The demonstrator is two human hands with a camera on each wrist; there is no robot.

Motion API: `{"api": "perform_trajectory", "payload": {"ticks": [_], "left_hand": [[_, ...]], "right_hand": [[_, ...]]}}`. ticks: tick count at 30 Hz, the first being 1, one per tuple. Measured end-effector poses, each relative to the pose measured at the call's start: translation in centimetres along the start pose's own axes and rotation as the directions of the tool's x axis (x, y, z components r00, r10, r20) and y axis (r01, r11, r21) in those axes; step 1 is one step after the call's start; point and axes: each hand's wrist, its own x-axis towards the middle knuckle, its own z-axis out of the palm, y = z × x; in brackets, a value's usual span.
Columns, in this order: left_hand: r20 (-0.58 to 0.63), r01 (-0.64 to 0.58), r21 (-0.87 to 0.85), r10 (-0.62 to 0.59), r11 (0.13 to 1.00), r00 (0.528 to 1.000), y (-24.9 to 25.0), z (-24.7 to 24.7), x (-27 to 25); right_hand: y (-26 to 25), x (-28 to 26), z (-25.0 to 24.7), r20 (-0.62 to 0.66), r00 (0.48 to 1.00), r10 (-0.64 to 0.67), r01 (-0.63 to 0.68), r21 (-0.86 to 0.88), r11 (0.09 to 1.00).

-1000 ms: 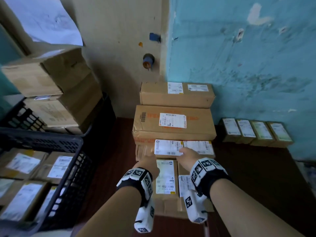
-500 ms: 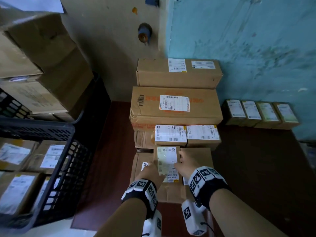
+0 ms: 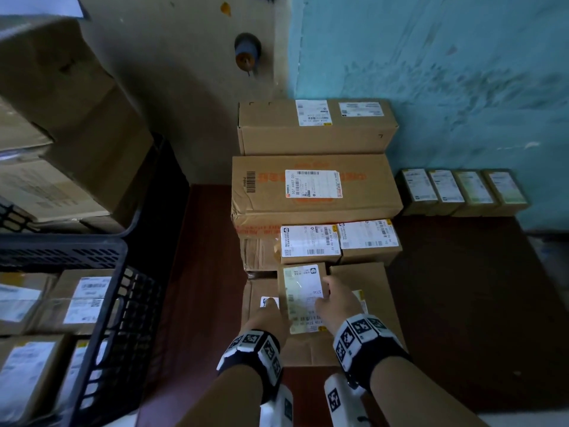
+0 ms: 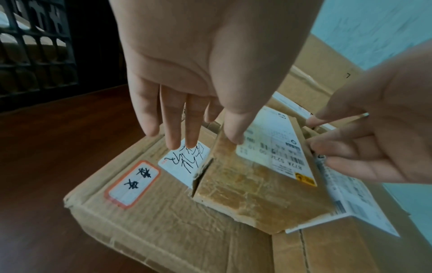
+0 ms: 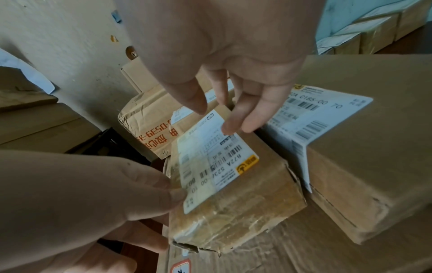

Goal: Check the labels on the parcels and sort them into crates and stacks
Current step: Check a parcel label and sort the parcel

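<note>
The dark brown wooden desk (image 3: 462, 303) carried a row of brown cardboard boxes running from the far edge toward the near edge, with a black plastic lattice crate (image 3: 101, 318) of labelled parcels off its left edge. Nearest lay a wide flat cardboard carton (image 4: 163, 221), and on it sat the small tape-wrapped cardboard parcel with a white shipping label (image 3: 303, 295) — the task's thing. The left hand (image 3: 269, 315) pinched its left edge, thumb on top. The right hand (image 3: 337, 303) held the right side by curled fingertips only.

The grip looked shallow on glossy tape, so a quick lift could probably let the parcel slip or tilt. It might also catch the neighbouring taller carton (image 5: 374, 147) beside it — or knock the pair of labelled boxes (image 3: 338, 241) just behind.
</note>
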Motion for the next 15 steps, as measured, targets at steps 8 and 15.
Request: {"api": "perform_trajectory", "payload": {"ticks": [8, 15], "left_hand": [[-0.007, -0.055, -0.105, 0.055, 0.993, 0.998, 0.0, -0.4, -0.4], [-0.168, -0.125, -0.218, 0.088, 0.968, 0.982, 0.5, -1.7, -2.7]], "right_hand": [[-0.5, 0.0, 0.9, -0.021, 0.992, 0.128, -0.128, 0.020, 0.992], [0.2, -0.4, 0.2, -0.139, 0.983, 0.117, -0.078, 0.253, 0.964]]}}
